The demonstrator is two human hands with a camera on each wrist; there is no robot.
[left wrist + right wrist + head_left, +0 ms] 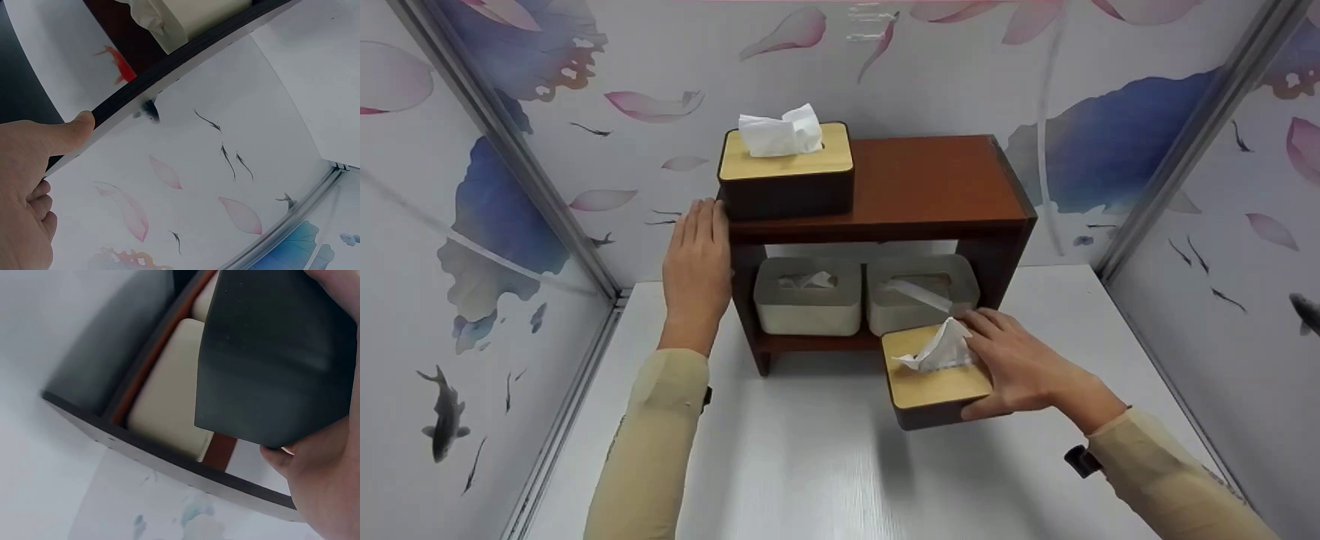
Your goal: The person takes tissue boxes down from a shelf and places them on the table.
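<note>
The right hand (1012,364) holds a dark tissue box with a light wooden lid (934,386), with the thumb on the near side and the fingers on the far side, so it pinches the right end of the box. The box looks to be up in the air, on the near side of a red-brown shelf (934,184) and a bit to the right. A white tissue (943,349) sticks up out of its lid. The left hand (699,259) is not pinching a box; its fingers lie straight and close together on the left side of the shelf, and its thumb touches the dark edge. Another wood-lidded tissue box (787,196) sits on the left part of the shelf top, and two grey tissue boxes, a left one (808,311) and a right one (896,311), sit side by side on the low board. To do this well, I think the right hand should squeeze the dark sides just enough and leave the tissue alone (soft paper could squash or tear). The box should stay flat, since the left end has no hand under it and may dip. It should not bump the right grey box, which is just on its far side. The left hand should press gently, so the shelf does not slide.
</note>
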